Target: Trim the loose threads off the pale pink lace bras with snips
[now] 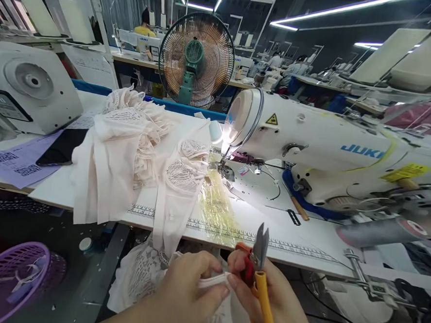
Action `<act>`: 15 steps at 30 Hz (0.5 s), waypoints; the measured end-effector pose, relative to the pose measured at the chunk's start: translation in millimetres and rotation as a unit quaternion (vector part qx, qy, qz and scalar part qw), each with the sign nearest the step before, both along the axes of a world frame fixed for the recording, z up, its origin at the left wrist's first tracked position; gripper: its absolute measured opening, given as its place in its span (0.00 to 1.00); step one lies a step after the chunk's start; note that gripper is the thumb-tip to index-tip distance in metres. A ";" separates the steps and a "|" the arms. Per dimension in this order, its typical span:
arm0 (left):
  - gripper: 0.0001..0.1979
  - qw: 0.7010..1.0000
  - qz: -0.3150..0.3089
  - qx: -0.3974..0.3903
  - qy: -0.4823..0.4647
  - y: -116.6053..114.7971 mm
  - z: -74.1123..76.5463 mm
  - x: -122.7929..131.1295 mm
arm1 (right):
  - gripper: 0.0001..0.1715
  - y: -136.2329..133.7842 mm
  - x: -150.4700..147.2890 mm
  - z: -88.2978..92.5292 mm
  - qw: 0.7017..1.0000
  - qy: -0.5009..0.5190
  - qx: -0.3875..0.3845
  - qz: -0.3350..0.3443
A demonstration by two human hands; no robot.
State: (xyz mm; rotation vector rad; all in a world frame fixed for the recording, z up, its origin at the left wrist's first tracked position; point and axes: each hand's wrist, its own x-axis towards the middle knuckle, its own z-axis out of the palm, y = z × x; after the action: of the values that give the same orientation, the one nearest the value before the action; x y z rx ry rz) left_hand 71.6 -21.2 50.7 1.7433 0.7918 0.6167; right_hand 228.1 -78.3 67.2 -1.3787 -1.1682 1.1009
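My left hand (193,287) is closed, pinching a narrow white strap (213,280) between thumb and fingers. My right hand (265,296) grips scissors (259,249) with red and orange handles, blades pointing up and slightly apart. Its thumb and forefinger meet at the strap's end. Below my hands hangs a white lace garment (139,274), partly hidden by my left hand. Another lace garment (181,174), apparently a bra, lies on the table (263,220) and droops over its front edge. To its left is a pile of similar garments (110,150).
A JUKI sewing machine (312,133) stands at right, lamp lit. Beside it lie a wooden-handled tool (300,209), a black blade (294,217) and a grey thread cone (379,232). A phone (63,146) rests at left. A purple basket (10,256) and fan (196,58) are nearby.
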 end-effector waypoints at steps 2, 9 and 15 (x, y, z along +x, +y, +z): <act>0.06 0.998 -0.006 -0.064 -0.026 -0.7 0.6 0.8 | 0.08 0.7 -5.6 -4.0 1.000 0.023 0.015 -0.002; 0.11 0.968 -0.005 -0.245 -0.044 8.1 7.1 7.1 | 0.08 -0.7 4.1 -12.2 1.000 -0.004 -0.006 0.026; 0.10 0.957 -0.014 -0.290 -0.025 21.7 8.6 7.6 | 0.32 -32.8 44.5 -16.0 0.983 -0.125 -0.065 0.115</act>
State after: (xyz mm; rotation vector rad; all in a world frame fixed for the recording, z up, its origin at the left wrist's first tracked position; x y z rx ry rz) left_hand 79.2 0.4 59.3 1.1925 0.8112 0.3558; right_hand 272.6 -111.1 51.2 -1.5452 -1.4894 1.2062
